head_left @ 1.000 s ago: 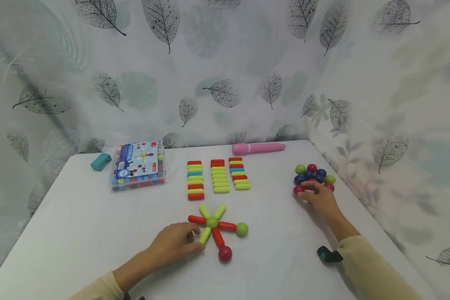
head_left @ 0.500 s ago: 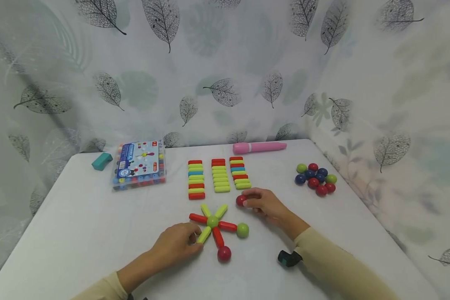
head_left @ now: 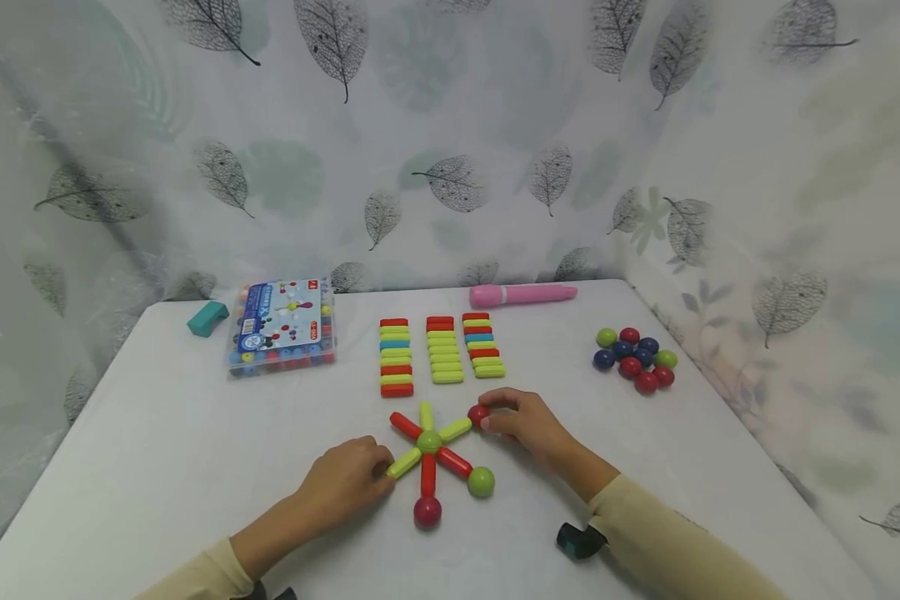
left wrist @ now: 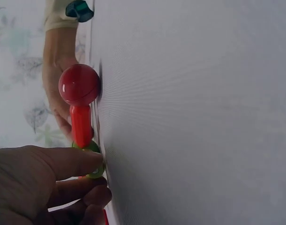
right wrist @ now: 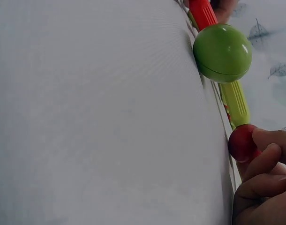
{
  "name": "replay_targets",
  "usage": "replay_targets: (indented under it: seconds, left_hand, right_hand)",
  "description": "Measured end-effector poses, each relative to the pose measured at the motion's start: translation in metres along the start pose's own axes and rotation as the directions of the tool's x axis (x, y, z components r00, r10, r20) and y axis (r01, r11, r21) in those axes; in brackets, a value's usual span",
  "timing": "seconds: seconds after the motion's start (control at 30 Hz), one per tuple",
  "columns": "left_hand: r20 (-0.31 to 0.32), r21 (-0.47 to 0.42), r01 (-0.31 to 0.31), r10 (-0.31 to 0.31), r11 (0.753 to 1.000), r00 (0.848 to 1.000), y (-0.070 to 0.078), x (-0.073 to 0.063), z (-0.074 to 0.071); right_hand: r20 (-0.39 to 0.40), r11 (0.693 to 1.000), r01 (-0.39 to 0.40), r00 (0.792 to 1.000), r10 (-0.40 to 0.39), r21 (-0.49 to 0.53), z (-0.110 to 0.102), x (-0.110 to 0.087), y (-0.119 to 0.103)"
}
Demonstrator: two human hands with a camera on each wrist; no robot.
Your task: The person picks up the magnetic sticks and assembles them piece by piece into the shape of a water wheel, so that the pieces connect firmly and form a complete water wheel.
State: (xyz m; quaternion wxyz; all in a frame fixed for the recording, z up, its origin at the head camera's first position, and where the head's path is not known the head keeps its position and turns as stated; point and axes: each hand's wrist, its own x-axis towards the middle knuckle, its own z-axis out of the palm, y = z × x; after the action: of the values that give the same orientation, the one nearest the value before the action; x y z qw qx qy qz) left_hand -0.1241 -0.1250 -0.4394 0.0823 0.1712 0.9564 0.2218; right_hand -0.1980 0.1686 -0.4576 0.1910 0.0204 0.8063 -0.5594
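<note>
Where my right hand point(head_left: 532, 425) pinches: thumb and fingertips are on the held red ball point(head_left: 478, 415), which meets the tip of the upper-right lime rod point(head_left: 456, 429).
Held red ball: glossy and hard by its look, so I judge it light, unyielding and apt to roll or slip; I would hold it round its middle and leave the side toward the rod free.
Upper-right lime rod: grooved along its length, so probably easier to grip than the ball; whether its tip sits inside the ball I cannot tell.
Left hand point(head_left: 348, 479): my thumb and fingers pinch the outer end of the lower-left lime rod point(head_left: 405, 463).
Green hub point(head_left: 429, 442): six rods radiate from it on the table point(head_left: 195, 467); likely stiff, though a sideways tug could twist a joint, so a hold close to the hub would steady it best.
Ball-tipped rods: the near red ball point(head_left: 427, 512) and the green end ball point(head_left: 481, 482) probably weigh that side slightly.
Farther out: three rows of rods point(head_left: 445, 350) lie beyond, with loose balls point(head_left: 635, 358) to the right.
</note>
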Motion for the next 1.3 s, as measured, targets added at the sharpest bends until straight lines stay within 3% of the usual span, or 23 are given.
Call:
replay_targets:
  seconds: [0.33, 0.53, 0.73, 0.87, 0.97, 1.07, 1.17, 1.3]
  left_hand:
    - [-0.024, 0.016, 0.045, -0.045, 0.999, 0.999, -0.003, 0.004, -0.002]
    - [-0.059, -0.009, 0.075, -0.075, 0.997, 0.995, -0.01, 0.015, -0.003]
    - [-0.076, -0.027, 0.105, -0.107, 0.994, 0.991, -0.013, 0.02, -0.003]
    - [-0.12, -0.02, 0.105, -0.106, 0.994, 0.987, -0.012, 0.013, -0.003]
    - [-0.145, -0.012, 0.062, -0.063, 0.998, 0.987, -0.007, 0.004, -0.001]
    - [-0.13, 0.001, 0.007, -0.007, 1.0, 0.992, -0.001, -0.003, 0.001]
    - [-0.098, 0.019, -0.021, 0.023, 1.0, 0.995, 0.004, -0.007, 0.003]
    - [-0.086, 0.033, -0.008, 0.011, 0.999, 0.996, 0.007, -0.006, 0.003]
  right_hand:
    - [0.032, 0.999, 0.0, 1.0, 0.001, -0.042, -0.009, -0.007, 0.003]
    - [0.097, 0.994, -0.006, 0.995, 0.017, -0.109, -0.017, -0.011, 0.005]
    - [0.155, 0.974, 0.076, 0.987, -0.043, -0.214, -0.013, 0.001, 0.002]
    - [0.201, 0.927, 0.201, 0.969, -0.142, -0.315, 0.0, 0.019, -0.007]
    - [0.262, 0.851, 0.312, 0.941, -0.215, -0.422, 0.008, 0.03, -0.015]
    - [0.303, 0.779, 0.38, 0.918, -0.254, -0.498, 0.011, 0.034, -0.021]
    - [0.311, 0.764, 0.391, 0.914, -0.259, -0.513, 0.011, 0.033, -0.022]
    - [0.307, 0.783, 0.384, 0.916, -0.257, -0.49, 0.006, 0.031, -0.019]
